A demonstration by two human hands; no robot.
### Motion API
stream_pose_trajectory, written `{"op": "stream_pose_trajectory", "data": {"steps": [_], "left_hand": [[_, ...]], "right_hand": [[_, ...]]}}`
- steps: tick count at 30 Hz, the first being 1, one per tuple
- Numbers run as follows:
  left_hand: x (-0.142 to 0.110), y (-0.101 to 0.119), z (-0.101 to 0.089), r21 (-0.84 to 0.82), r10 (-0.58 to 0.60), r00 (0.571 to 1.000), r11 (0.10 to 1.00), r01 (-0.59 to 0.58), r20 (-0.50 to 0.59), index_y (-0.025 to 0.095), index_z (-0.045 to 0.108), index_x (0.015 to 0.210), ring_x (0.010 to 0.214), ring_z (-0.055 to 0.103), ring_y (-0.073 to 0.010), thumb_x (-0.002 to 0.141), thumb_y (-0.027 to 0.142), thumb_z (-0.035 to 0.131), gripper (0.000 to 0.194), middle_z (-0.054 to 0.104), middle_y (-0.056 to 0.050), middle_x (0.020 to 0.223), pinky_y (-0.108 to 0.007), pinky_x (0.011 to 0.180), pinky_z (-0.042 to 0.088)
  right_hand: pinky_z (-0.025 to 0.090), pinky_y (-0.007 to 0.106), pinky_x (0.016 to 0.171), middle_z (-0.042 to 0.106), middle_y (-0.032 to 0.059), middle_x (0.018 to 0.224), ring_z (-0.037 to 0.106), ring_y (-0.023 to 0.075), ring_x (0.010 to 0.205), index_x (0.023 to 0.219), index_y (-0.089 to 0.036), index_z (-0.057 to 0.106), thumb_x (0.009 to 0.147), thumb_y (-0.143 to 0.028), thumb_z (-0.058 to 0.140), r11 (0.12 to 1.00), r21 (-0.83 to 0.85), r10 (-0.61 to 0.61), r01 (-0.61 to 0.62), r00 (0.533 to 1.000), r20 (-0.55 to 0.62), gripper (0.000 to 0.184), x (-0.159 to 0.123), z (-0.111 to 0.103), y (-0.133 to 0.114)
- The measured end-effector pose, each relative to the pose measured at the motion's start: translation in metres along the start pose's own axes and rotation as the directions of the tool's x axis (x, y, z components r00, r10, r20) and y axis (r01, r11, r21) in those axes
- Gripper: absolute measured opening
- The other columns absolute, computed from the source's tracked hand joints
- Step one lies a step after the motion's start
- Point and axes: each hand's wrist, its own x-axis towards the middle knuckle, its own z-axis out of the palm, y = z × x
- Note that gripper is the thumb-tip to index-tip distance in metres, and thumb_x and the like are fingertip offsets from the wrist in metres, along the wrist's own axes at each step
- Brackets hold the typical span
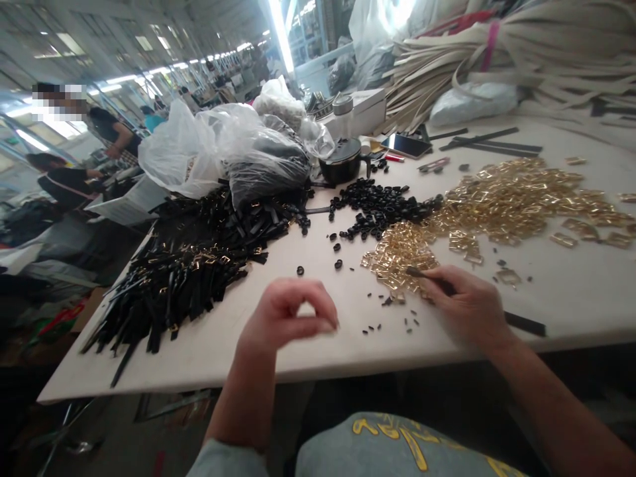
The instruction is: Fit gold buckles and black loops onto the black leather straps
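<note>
My left hand (291, 315) hovers over the near part of the table, thumb and forefinger curled into a ring with their tips together. Whatever may be between those tips is too small to make out. My right hand (464, 301) grips a black strap (416, 272), whose end pokes out past the fingers over the near edge of a pile of gold buckles (400, 255). A dark strip (525, 323) shows behind the right wrist; whether it is the same strap I cannot tell. Tiny black bits (371, 328) lie between my hands.
Black loops (377, 202) are heaped beyond my hands, beside more gold buckles (511, 199). Finished-looking black straps with buckles (183, 285) cover the left side. Farther back are plastic bags (263, 156), a black lidded cup (342, 162), a phone (406, 146) and beige strips (556, 59).
</note>
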Motion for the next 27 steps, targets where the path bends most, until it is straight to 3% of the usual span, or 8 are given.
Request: {"op": "stream_pose_trajectory", "data": {"steps": [1, 6, 10, 16, 18, 21, 24, 27], "left_hand": [[0.018, -0.007, -0.006, 0.042, 0.014, 0.999, 0.999, -0.015, 0.038, 0.018, 0.068, 0.07, 0.064, 0.06, -0.0173, 0.069, 0.042, 0.076, 0.025, 0.065, -0.004, 0.066, -0.032, 0.062, 0.048], [0.077, -0.06, -0.027, 0.403, -0.1, 0.985, 0.903, 0.149, -0.14, 0.017, 0.069, 0.081, 0.06, 0.057, -0.0142, 0.075, 0.034, 0.066, 0.018, 0.066, -0.002, 0.07, -0.028, 0.063, 0.045], [0.082, -0.082, -0.026, 0.561, -0.181, 0.978, 0.802, 0.206, -0.101, 0.019, 0.073, 0.083, 0.068, 0.062, -0.0172, 0.074, 0.03, 0.066, 0.016, 0.072, -0.003, 0.076, -0.029, 0.068, 0.046], [0.078, -0.08, -0.016, 0.568, -0.148, 0.983, 0.802, 0.183, -0.108, 0.021, 0.074, 0.073, 0.071, 0.064, -0.0186, 0.07, 0.017, 0.062, 0.012, 0.072, -0.003, 0.073, -0.03, 0.073, 0.047], [0.08, -0.076, -0.007, 0.418, -0.14, 0.983, 0.891, 0.178, -0.121, 0.02, 0.071, 0.073, 0.067, 0.063, -0.0173, 0.069, 0.018, 0.063, 0.009, 0.069, -0.002, 0.067, -0.03, 0.069, 0.048], [0.085, -0.066, 0.018, -0.11, -0.187, 0.976, 0.978, 0.175, -0.112, 0.018, 0.067, 0.076, 0.057, 0.061, -0.0134, 0.067, 0.029, 0.07, 0.015, 0.065, 0.001, 0.062, -0.028, 0.061, 0.05], [0.091, -0.053, 0.049, -0.521, -0.207, 0.975, 0.843, 0.136, -0.08, 0.017, 0.064, 0.079, 0.052, 0.058, -0.009, 0.057, 0.036, 0.081, 0.034, 0.064, 0.002, 0.064, -0.024, 0.057, 0.051], [0.095, -0.047, 0.071, -0.704, -0.235, 0.968, 0.702, 0.11, -0.084, 0.016, 0.063, 0.077, 0.052, 0.057, -0.0057, 0.048, 0.034, 0.089, 0.043, 0.065, 0.003, 0.067, -0.021, 0.057, 0.052]], "right_hand": [[0.046, 0.032, 0.063, 0.071, 0.0033, 0.082, 0.065, 0.0202, 0.071, 0.09, -0.024, 0.067, 0.089, -0.035, 0.056, 1.0, 0.008, 0.0, 0.0, 1.0, 0.0, 0.016, 0.0, 0.0, 0.0], [0.046, 0.031, 0.063, 0.07, 0.0032, 0.082, 0.065, 0.0198, 0.071, 0.091, -0.023, 0.067, 0.089, -0.035, 0.058, 1.0, 0.025, 0.0, 0.0, 1.0, 0.011, 0.016, 0.0, 0.003, 0.002], [0.046, 0.031, 0.06, 0.07, 0.0025, 0.079, 0.065, 0.019, 0.067, 0.089, -0.023, 0.067, 0.089, -0.035, 0.058, 0.999, 0.032, -0.039, 0.04, 0.999, -0.033, 0.015, 0.0, 0.003, 0.004], [0.045, 0.029, 0.059, 0.069, 0.003, 0.077, 0.065, 0.0181, 0.065, 0.089, -0.021, 0.066, 0.091, -0.031, 0.056, 0.986, -0.023, -0.168, 0.167, 0.98, -0.103, 0.014, 0.001, 0.003, 0.002], [0.044, 0.028, 0.057, 0.069, 0.0028, 0.076, 0.064, 0.0167, 0.063, 0.088, -0.02, 0.065, 0.091, -0.029, 0.057, 0.97, -0.044, -0.244, 0.24, 0.962, -0.125, 0.013, 0.008, 0.003, -0.007], [0.042, 0.025, 0.056, 0.068, 0.0011, 0.074, 0.063, 0.0139, 0.063, 0.085, -0.02, 0.065, 0.09, -0.026, 0.058, 0.934, -0.037, -0.358, 0.356, 0.924, -0.135, 0.01, 0.033, 0.004, -0.029], [0.04, 0.024, 0.057, 0.067, 0.0002, 0.074, 0.062, 0.012, 0.063, 0.083, -0.019, 0.066, 0.091, -0.026, 0.058, 0.899, -0.005, -0.434, 0.438, 0.889, -0.144, 0.013, 0.065, 0.009, -0.055], [0.039, 0.023, 0.058, 0.067, 0.0, 0.074, 0.061, 0.0112, 0.064, 0.083, -0.019, 0.066, 0.092, -0.027, 0.056, 0.888, 0.003, -0.456, 0.46, 0.88, -0.132, 0.016, 0.088, 0.022, -0.072]]}}
